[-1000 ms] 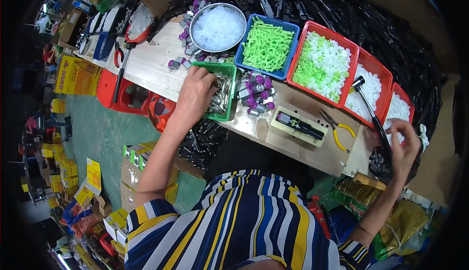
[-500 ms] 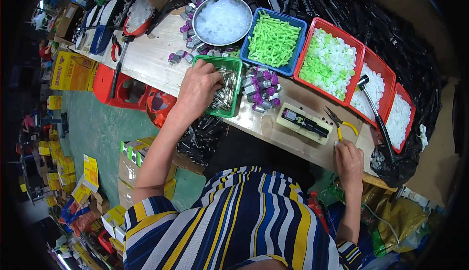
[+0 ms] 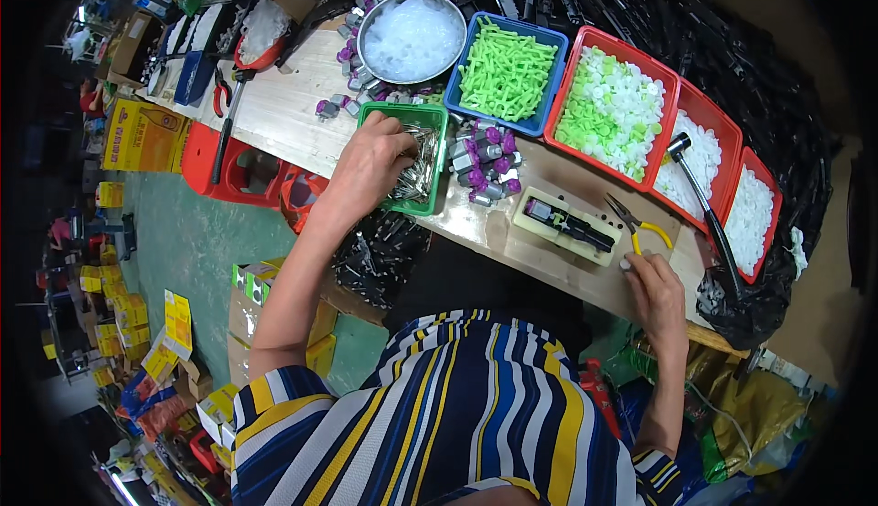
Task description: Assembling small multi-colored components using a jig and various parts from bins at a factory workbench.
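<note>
My left hand (image 3: 375,160) reaches into a green bin (image 3: 445,145) of thin metal pins (image 3: 422,172). Its fingers are bent and pinched together among the pins, and what they hold is hidden. My right hand (image 3: 657,297) rests at the bench's front edge, fingers curled together beside the yellow handles of needle-nose pliers (image 3: 647,230). A small pale spot shows at its fingertips, too small to name. Between the hands, a cream block fixture (image 3: 556,237) holds a black elongated part (image 3: 583,230) with a small grey-and-purple motor at its left end.
Grey-and-purple motors (image 3: 485,166) lie beside the green bin. Behind stand a metal bowl (image 3: 361,44) of clear pieces, a blue bin (image 3: 560,71) of green sticks and red bins (image 3: 675,108) of white and green pieces. A hammer (image 3: 709,204) leans across the red bins. Black parts pile up behind.
My right hand has shifted slightly right and its fingers have moved a little. The left hand stays in the green bin. The whole view has shifted slightly.
</note>
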Tool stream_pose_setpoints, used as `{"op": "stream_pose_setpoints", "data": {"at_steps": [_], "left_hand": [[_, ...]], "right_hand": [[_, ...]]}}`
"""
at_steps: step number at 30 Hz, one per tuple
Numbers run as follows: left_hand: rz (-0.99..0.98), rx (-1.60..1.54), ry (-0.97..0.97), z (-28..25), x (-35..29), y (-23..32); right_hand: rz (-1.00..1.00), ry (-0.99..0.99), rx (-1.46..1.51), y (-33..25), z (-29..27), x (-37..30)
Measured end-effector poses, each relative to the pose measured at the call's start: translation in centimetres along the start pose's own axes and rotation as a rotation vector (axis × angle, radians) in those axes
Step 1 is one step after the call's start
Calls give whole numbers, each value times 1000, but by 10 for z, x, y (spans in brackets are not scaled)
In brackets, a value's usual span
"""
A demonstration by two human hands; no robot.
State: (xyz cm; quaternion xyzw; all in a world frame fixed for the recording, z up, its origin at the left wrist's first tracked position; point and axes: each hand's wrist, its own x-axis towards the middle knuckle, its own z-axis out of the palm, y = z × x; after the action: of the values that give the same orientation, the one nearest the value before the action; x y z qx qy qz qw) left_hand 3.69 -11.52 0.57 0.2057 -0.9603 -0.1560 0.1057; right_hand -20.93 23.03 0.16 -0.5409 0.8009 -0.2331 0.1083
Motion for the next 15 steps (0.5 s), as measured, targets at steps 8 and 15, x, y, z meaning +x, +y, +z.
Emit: {"op": "stream_pose_setpoints", "data": {"at_steps": [8,15], "left_hand": [[-60,-147,46,5,-2,-3],[-249,-422,229,-2,-10,6]], "right_hand": [[-17,-2,-52,-1,4,-1],[-58,29,-42,-3,9,-2]]}}
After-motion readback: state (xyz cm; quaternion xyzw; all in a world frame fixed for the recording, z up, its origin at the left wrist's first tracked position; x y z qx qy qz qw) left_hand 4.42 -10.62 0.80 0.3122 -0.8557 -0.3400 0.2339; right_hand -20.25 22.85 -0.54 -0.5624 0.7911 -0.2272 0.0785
